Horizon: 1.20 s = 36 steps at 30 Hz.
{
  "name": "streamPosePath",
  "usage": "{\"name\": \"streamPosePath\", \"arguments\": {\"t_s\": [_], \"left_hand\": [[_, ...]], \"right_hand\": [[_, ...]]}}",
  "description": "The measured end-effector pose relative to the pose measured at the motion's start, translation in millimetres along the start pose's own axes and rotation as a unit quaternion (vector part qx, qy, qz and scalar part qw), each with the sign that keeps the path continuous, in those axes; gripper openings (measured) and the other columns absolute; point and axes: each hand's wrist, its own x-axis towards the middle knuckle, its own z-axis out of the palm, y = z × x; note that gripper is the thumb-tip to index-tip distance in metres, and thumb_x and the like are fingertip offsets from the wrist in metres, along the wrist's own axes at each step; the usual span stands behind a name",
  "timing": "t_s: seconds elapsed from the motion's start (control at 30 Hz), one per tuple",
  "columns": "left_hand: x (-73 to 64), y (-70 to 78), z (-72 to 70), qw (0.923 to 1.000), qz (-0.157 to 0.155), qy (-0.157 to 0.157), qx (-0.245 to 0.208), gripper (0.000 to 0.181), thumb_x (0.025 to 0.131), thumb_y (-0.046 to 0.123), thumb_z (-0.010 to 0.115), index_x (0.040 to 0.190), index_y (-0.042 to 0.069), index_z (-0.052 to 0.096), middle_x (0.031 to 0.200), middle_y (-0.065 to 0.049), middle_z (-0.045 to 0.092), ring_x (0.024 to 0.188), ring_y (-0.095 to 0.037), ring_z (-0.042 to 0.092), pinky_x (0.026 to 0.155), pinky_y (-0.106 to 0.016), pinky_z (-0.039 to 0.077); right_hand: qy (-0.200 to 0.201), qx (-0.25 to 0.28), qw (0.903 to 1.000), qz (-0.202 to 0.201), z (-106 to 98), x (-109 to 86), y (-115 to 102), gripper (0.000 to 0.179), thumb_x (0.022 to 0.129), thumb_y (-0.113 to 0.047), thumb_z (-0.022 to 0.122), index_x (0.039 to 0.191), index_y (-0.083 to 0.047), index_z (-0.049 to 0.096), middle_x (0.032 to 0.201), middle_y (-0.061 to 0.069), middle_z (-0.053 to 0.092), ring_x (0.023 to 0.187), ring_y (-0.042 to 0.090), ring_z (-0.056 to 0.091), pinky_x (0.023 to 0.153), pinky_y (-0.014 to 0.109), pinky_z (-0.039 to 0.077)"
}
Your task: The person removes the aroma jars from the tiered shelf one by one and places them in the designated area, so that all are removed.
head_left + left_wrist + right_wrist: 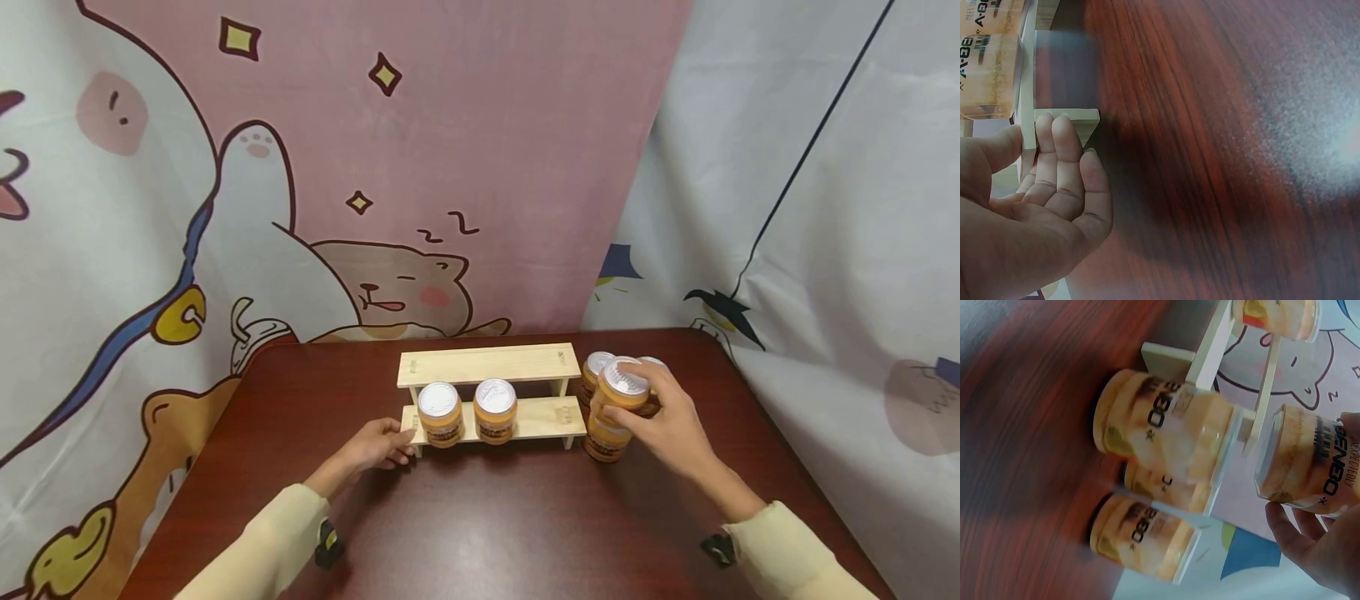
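Head view, raised jar [628, 398], clear of rack edge [578, 418]

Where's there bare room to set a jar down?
Free: the upper shelf; the lower shelf right of its two jars; the table in front, between left hand and right hand. Crowded: right of the shelves, where three jars stand near the held jar.

The head camera, set farthest back, looks forward and down from above and behind the left hand [378, 443] and right hand [667, 417]. The left-wrist view, close to its palm and rolled sideways, shares the near-hand end of the wooden rack [487, 364] with it. The right-wrist view, close, rolled oppositely, shares the jars [1166, 422] beside its hand and the backdrop [525, 167] beyond
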Motion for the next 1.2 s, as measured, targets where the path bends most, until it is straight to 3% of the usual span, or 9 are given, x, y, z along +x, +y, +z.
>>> {"name": "streamPosePath", "arguments": {"t_s": [0.23, 1.0, 1.2], "left_hand": [[-0.9, -0.1, -0.2, 1.0, 0.003, -0.001, 0.001, 0.023, 0.102, 0.023, 0.058, 0.106, 0.0, 0.057, 0.087, -0.009, 0.073, 0.071, -0.012, 0.065, 0.069, -0.034, 0.052], [-1.9, 2.0, 0.2, 1.0, 0.006, -0.004, 0.003, 0.023, 0.102, 0.022, 0.057, 0.107, 0.0, 0.057, 0.088, -0.01, 0.073, 0.072, -0.013, 0.066, 0.071, -0.035, 0.052], [-1.6, 1.3, -0.2, 1.0, 0.007, -0.005, 0.004, 0.023, 0.103, 0.022, 0.057, 0.107, 0.0, 0.057, 0.087, -0.008, 0.073, 0.072, -0.012, 0.066, 0.071, -0.035, 0.052]], "right_hand": [[0.007, -0.008, 0.9997, 0.023, -14, -1.9, 5, 0.066, 0.072, 0.002, 0.088, 0.131, -0.009, 0.06, 0.13, 0.009, 0.057, 0.105, -0.006, 0.05, 0.077, 0.007, 0.044], [0.052, -0.038, 0.9972, 0.039, -32, -14.7, 27, 0.072, 0.065, 0.004, 0.091, 0.13, -0.008, 0.062, 0.131, 0.012, 0.058, 0.105, -0.013, 0.048, 0.079, 0.001, 0.04], [0.065, -0.055, 0.9949, 0.054, -38, -17.3, 31, 0.071, 0.067, 0.002, 0.09, 0.131, -0.008, 0.061, 0.128, 0.011, 0.057, 0.098, -0.012, 0.049, 0.076, 0.002, 0.041]]}}
